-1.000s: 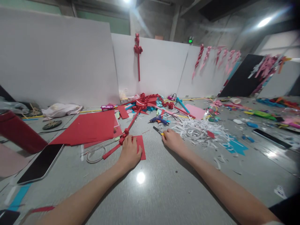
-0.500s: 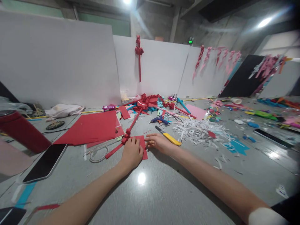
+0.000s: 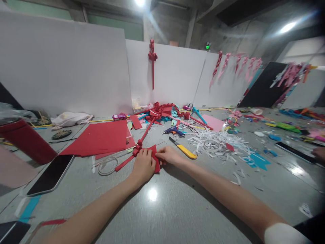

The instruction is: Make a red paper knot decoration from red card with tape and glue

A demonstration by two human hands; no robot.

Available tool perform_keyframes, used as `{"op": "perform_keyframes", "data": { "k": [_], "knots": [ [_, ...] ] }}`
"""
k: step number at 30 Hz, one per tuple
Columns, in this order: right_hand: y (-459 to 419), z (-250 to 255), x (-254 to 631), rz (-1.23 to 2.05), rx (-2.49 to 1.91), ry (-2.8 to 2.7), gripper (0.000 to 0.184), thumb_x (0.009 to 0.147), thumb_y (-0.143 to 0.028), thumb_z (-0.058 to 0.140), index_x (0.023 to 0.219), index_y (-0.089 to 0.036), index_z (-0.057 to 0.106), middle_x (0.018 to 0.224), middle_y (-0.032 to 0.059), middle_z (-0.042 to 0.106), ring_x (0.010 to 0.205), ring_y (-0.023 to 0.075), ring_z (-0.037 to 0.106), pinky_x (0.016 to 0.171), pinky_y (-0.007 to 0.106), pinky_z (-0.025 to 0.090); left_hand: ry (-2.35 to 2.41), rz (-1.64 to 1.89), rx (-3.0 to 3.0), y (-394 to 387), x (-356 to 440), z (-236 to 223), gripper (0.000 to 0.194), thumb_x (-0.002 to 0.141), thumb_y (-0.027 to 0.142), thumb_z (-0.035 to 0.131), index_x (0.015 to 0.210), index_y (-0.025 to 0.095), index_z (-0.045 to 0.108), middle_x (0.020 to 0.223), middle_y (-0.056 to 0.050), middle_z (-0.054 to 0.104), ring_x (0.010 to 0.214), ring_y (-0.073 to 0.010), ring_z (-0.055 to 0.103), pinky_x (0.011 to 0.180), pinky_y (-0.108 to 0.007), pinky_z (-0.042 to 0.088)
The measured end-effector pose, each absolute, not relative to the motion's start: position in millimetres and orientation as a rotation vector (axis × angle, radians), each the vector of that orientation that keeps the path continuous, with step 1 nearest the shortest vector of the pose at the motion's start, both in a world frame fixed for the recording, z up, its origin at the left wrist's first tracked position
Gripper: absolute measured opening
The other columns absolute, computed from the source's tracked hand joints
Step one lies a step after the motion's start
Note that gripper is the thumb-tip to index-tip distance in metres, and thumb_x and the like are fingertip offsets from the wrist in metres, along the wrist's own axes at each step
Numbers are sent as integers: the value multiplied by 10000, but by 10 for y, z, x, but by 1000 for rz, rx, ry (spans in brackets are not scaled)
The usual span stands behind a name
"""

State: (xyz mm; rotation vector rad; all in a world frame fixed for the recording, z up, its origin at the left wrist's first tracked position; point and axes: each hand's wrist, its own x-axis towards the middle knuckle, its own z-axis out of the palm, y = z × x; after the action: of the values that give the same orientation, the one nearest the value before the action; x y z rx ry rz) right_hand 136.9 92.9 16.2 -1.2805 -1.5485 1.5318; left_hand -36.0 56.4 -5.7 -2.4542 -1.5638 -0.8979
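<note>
My left hand [image 3: 144, 164] presses a small piece of red paper [image 3: 154, 153] against the grey tabletop, its fingers bent and close together over the sheet. At the paper's right edge my right hand [image 3: 166, 156] has thumb and fingers closed in a pinch, and that edge is slightly raised. Just beyond my left fingers lies a red knotted paper strip [image 3: 137, 148] with a long stem. A yellow utility knife [image 3: 186, 150], its dark blade out, rests to the right of my right hand. Part of the paper is hidden under my left hand.
Red sheets [image 3: 96, 137] and a tape roll [image 3: 108, 166] lie left, near a phone [image 3: 52, 176] and red bottle [image 3: 30, 139]. A blue glue gun [image 3: 174, 131] and white paper shreds [image 3: 215, 139] lie beyond right. Another person's hand [image 3: 319, 154] shows at the right edge.
My right hand has closed from loosely spread fingers into a pinch on the red paper's edge, lifting it a little. Another person's hand has appeared at the far right.
</note>
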Motion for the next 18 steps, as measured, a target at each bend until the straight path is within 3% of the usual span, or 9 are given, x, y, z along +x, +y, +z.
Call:
{"op": "perform_keyframes", "data": {
  "k": [3, 6, 8, 13, 15, 18],
  "knots": [
    [941, 142, 1451, 1402, -1277, -1626, 248, 807, -337, 733, 658, -149, 670, 461, -15, 615, 351, 76, 453, 367, 179, 313, -1636, -1318, -2325, 643, -384, -88, 402, 911, 156, 530, 1312, 129, 520, 1233, -161, 562, 1201, -323, 503, 1070, -503, 422],
    [891, 184, 1599, 1269, -1228, -1642, 272, 843, -415, 713, 758, -158, 687, 539, -25, 639, 418, 86, 526, 402, 173, 333, -1694, -1682, -2194, 721, -402, -92, 473, 937, 189, 534, 1401, 143, 459, 1363, -174, 514, 1312, -317, 455, 1142, -521, 367],
    [815, 214, 1713, 1139, -1164, -1654, 308, 881, -468, 678, 831, -164, 698, 608, -18, 662, 473, 98, 573, 436, 182, 374, -1722, -1887, -2238, 756, -408, -77, 460, 959, 233, 540, 1409, 163, 470, 1377, -167, 534, 1302, -293, 494, 1117, -492, 403],
    [608, 166, 1924, 892, -1147, -1573, 346, 928, -510, 634, 920, -177, 727, 565, -28, 625, 480, 119, 574, 480, 215, 432, -1816, -2134, -2457, 749, -417, -12, 316, 966, 336, 598, 1244, 191, 631, 1142, -106, 705, 960, -212, 670, 854, -346, 520],
    [570, 122, 1963, 858, -1144, -1519, 340, 930, -510, 635, 922, -183, 728, 550, -35, 605, 477, 123, 565, 479, 221, 435, -1779, -2039, -2573, 712, -417, 8, 214, 971, 332, 591, 1094, 199, 705, 1048, -78, 745, 899, -204, 684, 829, -328, 514],
    [550, 81, 1994, 822, -1108, -1475, 322, 926, -497, 650, 919, -184, 727, 592, -26, 619, 511, 129, 589, 497, 225, 445, -1706, -2005, -2618, 648, -410, 24, 202, 978, 327, 579, 1035, 205, 730, 1017, -62, 766, 898, -206, 700, 825, -317, 511]
  ]
}}
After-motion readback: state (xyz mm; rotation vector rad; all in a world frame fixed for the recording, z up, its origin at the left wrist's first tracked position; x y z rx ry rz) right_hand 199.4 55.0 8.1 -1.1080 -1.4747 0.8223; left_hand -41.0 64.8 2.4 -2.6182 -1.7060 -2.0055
